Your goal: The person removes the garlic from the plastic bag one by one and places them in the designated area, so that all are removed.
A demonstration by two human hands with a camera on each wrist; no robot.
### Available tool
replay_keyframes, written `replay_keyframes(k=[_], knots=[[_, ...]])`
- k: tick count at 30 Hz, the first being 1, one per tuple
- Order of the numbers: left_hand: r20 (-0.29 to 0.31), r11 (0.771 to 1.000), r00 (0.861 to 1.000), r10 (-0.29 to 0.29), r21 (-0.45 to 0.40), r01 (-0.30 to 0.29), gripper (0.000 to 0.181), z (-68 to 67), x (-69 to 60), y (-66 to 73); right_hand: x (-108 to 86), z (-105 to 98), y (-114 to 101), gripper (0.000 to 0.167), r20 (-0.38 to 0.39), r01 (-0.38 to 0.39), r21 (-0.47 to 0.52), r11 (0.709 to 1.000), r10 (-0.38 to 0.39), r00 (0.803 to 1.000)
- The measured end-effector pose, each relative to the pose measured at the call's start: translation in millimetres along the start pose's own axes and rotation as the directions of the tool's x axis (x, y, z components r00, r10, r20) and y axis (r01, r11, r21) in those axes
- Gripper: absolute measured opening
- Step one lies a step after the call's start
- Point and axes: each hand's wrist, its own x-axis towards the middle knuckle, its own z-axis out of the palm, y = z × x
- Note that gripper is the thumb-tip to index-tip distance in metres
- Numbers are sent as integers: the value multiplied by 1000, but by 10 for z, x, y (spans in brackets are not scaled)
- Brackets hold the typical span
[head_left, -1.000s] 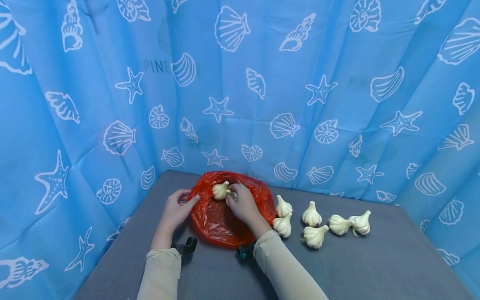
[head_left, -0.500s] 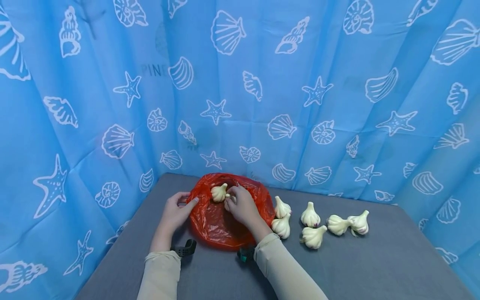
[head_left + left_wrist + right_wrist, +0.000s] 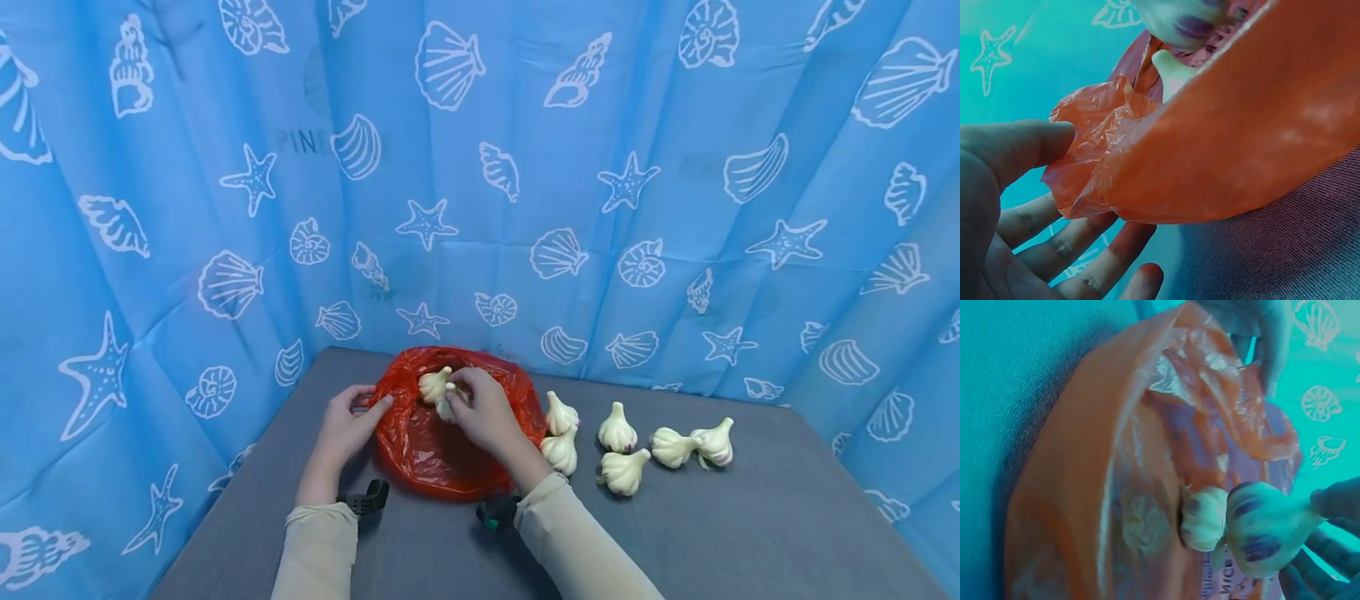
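A red plastic bag (image 3: 442, 462) stands on the table with its mouth spread wide. My left hand (image 3: 343, 427) pinches the bag's left rim, thumb (image 3: 1029, 147) on one side and fingers on the other. Inside the mouth, my right hand (image 3: 487, 412) holds a garlic bulb (image 3: 1263, 528) by its stem, with purple marks on its round end. Another garlic bulb (image 3: 433, 385) lies in the bag, close beside the held one; in the right wrist view this bulb (image 3: 1202, 520) is partly hidden. The bag's deeper contents are hard to make out.
Right of the bag, two garlic bulbs (image 3: 560, 452) lie against or near its side. Farther right are more bulbs (image 3: 624, 472), several in all, on the grey table (image 3: 787, 517). A blue shell-patterned curtain (image 3: 510, 192) hangs behind the table and along its sides.
The garlic bulb in my right hand has come more into sight, with its stem turned up beside the other bulb. My left hand keeps its hold on the rim.
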Motion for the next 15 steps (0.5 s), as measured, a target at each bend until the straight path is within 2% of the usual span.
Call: replay_keyframes(k=[6, 15], knots=[[0, 1000, 1000, 0, -1, 0, 55, 3, -10, -11, -144, -179, -48, 19, -4, -26, 85, 996, 27, 1000], [4, 1000, 1000, 6, -4, -6, 57, 2, 2, 11, -394, -553, -70, 20, 1, -26, 147, 989, 27, 1000]])
